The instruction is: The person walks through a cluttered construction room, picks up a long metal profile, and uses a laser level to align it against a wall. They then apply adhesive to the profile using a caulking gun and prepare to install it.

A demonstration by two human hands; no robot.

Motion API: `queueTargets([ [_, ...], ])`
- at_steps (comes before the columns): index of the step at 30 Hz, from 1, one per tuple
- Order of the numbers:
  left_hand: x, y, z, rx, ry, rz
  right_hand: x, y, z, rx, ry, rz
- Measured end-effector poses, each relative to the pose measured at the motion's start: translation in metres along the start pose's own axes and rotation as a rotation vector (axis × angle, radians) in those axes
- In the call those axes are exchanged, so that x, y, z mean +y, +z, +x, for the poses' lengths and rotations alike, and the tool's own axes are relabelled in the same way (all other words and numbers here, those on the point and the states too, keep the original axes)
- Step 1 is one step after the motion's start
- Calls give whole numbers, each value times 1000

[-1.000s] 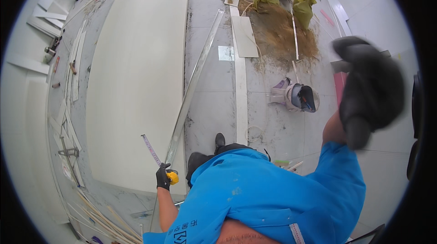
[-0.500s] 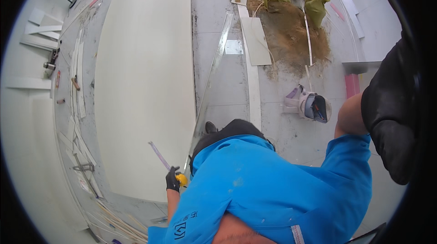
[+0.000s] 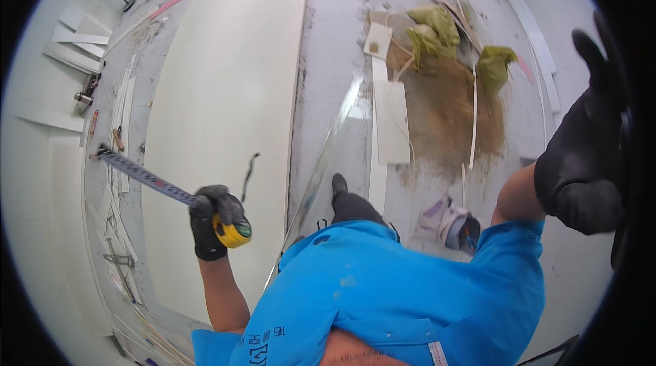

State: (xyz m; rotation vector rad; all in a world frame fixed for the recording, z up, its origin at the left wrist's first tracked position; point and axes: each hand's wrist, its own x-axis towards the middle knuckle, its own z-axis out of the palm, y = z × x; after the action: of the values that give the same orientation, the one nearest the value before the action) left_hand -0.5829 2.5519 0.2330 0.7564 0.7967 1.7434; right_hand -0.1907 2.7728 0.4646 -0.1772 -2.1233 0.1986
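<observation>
My left hand (image 3: 210, 219), in a black glove, is closed around a yellow and black tape measure (image 3: 233, 232). The tape's blade (image 3: 147, 176) sticks out to the left, and a dark strap (image 3: 250, 176) hangs off the case. Beneath them a large white panel (image 3: 225, 93) lies flat. At the right rim my right hand (image 3: 577, 154), also black-gloved, is raised close to the camera. Some of its fingers stretch upward and apart, and I see nothing held; the rest are cut off by the dark rim. A long shiny metal straightedge (image 3: 320, 151) slants beside the panel.
Sand (image 3: 454, 113) with green sacks (image 3: 434, 30) lies to the right, beside a narrow white board (image 3: 391, 127). A pale bag (image 3: 447, 222) sits near my right side. Thin strips (image 3: 125, 127) and tools line the left wall.
My left hand has risen, bringing the tape measure up and forward, with its blade now swung left. My right hand stays high at the rim, with fingers now showing upward. The view has tilted.
</observation>
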Motion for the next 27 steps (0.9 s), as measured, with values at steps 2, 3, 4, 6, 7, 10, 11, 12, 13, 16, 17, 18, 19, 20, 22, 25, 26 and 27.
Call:
queueTargets([
  [2,-22,3,8,64,-107,9,18,7,11,-17,16,26],
  [3,-33,6,3,150,-173,31,26,15,16,-34,35,49],
  [4,-42,13,-2,226,-263,23,32,27,20,-53,51,69],
  [6,-61,15,-17,328,-353,34,32,58,22,-104,78,139],
  [7,-72,9,-31,361,-360,1,24,79,25,-132,55,210],
  [10,-96,-2,-80,507,-344,-8,-6,128,45,-301,10,480],
  [11,-101,-3,-100,548,-330,-34,-22,141,59,-413,1,634],
  [12,-104,-6,-116,596,-317,-61,-40,153,73,-534,-9,790],
  [13,-104,-7,-135,634,-308,-92,-56,164,81,-604,-58,874],
  [16,-127,0,-179,751,-254,-113,-75,198,78,-714,-219,1061],
  [17,-128,0,-197,776,-224,-120,-87,210,73,-735,-263,1109],
  [18,-123,2,-219,829,-207,-119,-99,224,73,-753,-312,1157],
  [19,-124,3,-235,868,-189,-116,-112,233,70,-775,-354,1190],
  [20,-126,5,-255,920,-172,-116,-126,242,68,-799,-402,1236],
  [22,-141,19,-293,1033,-115,-132,-140,254,66,-819,-516,1344],
  [25,-144,37,-342,1167,-65,-105,-170,262,66,-815,-658,1467],
  [26,-144,42,-357,1216,-46,-81,-178,265,65,-804,-706,1504],
  [27,-144,47,-369,1258,-37,-63,-183,267,68,-800,-738,1534],
])
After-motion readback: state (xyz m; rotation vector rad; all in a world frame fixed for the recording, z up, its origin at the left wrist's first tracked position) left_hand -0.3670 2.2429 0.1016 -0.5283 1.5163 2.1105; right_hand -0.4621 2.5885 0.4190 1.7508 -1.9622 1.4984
